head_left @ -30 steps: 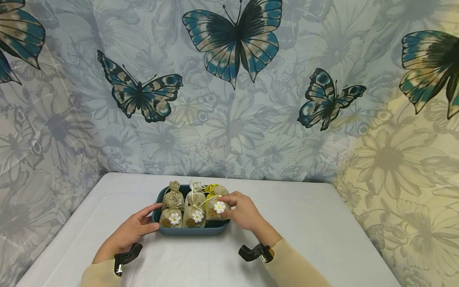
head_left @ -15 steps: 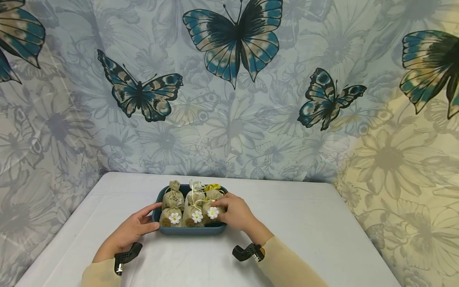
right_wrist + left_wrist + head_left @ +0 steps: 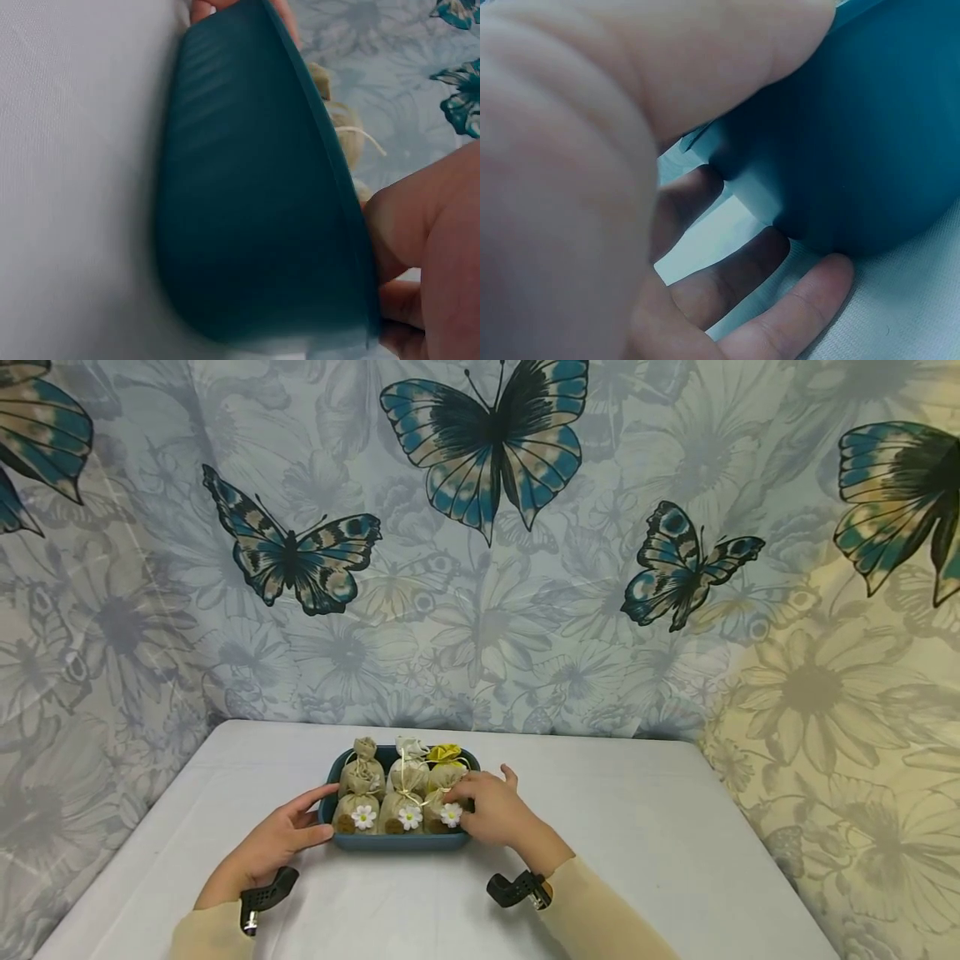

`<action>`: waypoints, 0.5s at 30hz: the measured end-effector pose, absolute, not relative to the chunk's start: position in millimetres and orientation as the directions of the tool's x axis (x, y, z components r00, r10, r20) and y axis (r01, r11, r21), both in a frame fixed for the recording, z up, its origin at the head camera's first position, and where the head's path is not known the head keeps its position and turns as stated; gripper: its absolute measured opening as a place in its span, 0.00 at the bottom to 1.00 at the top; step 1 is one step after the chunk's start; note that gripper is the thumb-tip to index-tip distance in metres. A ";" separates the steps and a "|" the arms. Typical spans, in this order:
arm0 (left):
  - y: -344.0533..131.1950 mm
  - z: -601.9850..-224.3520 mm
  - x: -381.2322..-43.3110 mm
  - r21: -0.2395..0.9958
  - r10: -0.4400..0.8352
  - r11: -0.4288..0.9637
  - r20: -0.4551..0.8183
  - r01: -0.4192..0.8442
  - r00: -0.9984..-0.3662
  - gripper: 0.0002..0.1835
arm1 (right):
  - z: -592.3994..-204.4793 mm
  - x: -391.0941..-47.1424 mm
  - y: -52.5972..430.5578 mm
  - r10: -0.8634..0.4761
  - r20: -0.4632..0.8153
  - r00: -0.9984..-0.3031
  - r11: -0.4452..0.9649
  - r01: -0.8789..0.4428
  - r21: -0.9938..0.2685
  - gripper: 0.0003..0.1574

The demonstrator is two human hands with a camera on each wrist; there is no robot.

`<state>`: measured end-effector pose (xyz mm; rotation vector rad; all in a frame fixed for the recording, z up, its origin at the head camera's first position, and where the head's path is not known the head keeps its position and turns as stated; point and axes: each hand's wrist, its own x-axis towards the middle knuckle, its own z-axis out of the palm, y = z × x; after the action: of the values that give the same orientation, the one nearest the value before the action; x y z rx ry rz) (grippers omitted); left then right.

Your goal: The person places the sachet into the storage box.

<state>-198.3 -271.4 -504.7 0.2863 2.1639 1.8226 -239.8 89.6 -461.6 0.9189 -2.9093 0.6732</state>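
Note:
A dark blue tray point(image 3: 401, 842) stands on the table, holding several small beige drawstring pouches in two rows. The front left pouch point(image 3: 347, 811), front middle pouch point(image 3: 393, 811) and front right pouch point(image 3: 433, 811) each carry a white flower. My left hand point(image 3: 273, 839) rests against the tray's left end, fingers extended; in the left wrist view its fingertips point(image 3: 831, 271) touch the tray's outer wall. My right hand point(image 3: 495, 810) reaches over the right rim and holds the front right pouch, covering its right side. In the right wrist view the tray wall hides that pouch.
Behind stand a beige pouch point(image 3: 364, 766), a white-topped pouch point(image 3: 410, 766) and a yellow-topped pouch point(image 3: 446, 753). A white cloth covers the table point(image 3: 637, 827). Beyond its back edge hangs a butterfly-patterned curtain point(image 3: 495, 635).
My right hand has moved left and brought the front right pouch leftward and down into line with the front row. My left hand stays at the tray's left end.

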 end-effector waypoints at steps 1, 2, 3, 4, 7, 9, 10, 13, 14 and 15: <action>-271.3 -504.7 -198.1 0.984 0.338 0.175 -0.096 -0.037 -0.936 0.39 | -460.0 -238.6 91.2 -0.553 0.143 -0.821 0.730 -0.560 -0.391 0.25; -271.5 -504.7 -198.2 0.984 0.339 0.173 -0.095 -0.037 -0.936 0.39 | -459.8 -238.4 92.8 -0.561 0.148 -0.815 0.725 -0.569 -0.389 0.26; -271.4 -504.5 -198.2 0.985 0.341 0.170 -0.094 -0.037 -0.935 0.39 | -459.0 -237.6 94.4 -0.565 0.155 -0.810 0.720 -0.576 -0.387 0.27; -271.5 -504.6 -198.4 0.985 0.336 0.169 -0.096 -0.040 -0.937 0.39 | -458.6 -237.2 96.0 -0.570 0.166 -0.805 0.711 -0.584 -0.391 0.27; -271.4 -503.9 -198.8 0.985 0.334 0.171 -0.093 -0.036 -0.938 0.40 | -459.4 -237.7 100.1 -0.574 0.206 -0.792 0.690 -0.604 -0.399 0.28; -271.2 -504.2 -199.2 0.984 0.332 0.176 -0.095 -0.037 -0.939 0.40 | -461.0 -238.5 101.7 -0.579 0.222 -0.785 0.689 -0.616 -0.382 0.27; -271.0 -504.2 -199.2 0.983 0.330 0.178 -0.095 -0.037 -0.939 0.40 | -461.5 -238.5 102.0 -0.582 0.221 -0.783 0.693 -0.619 -0.370 0.27; -271.1 -504.6 -199.0 0.982 0.333 0.183 -0.099 -0.039 -0.938 0.40 | -462.2 -237.5 101.8 -0.598 0.206 -0.774 0.711 -0.632 -0.310 0.26; -271.1 -504.6 -199.0 0.982 0.334 0.183 -0.099 -0.039 -0.937 0.40 | -461.8 -236.7 101.8 -0.603 0.202 -0.771 0.715 -0.636 -0.291 0.26; -271.0 -504.7 -199.0 0.982 0.333 0.184 -0.099 -0.038 -0.938 0.40 | -461.3 -235.9 101.9 -0.607 0.200 -0.769 0.719 -0.638 -0.276 0.26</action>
<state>-199.0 -271.0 -504.7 0.2809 2.1738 1.8165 -235.9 101.9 -461.3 1.0253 -2.8230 0.5072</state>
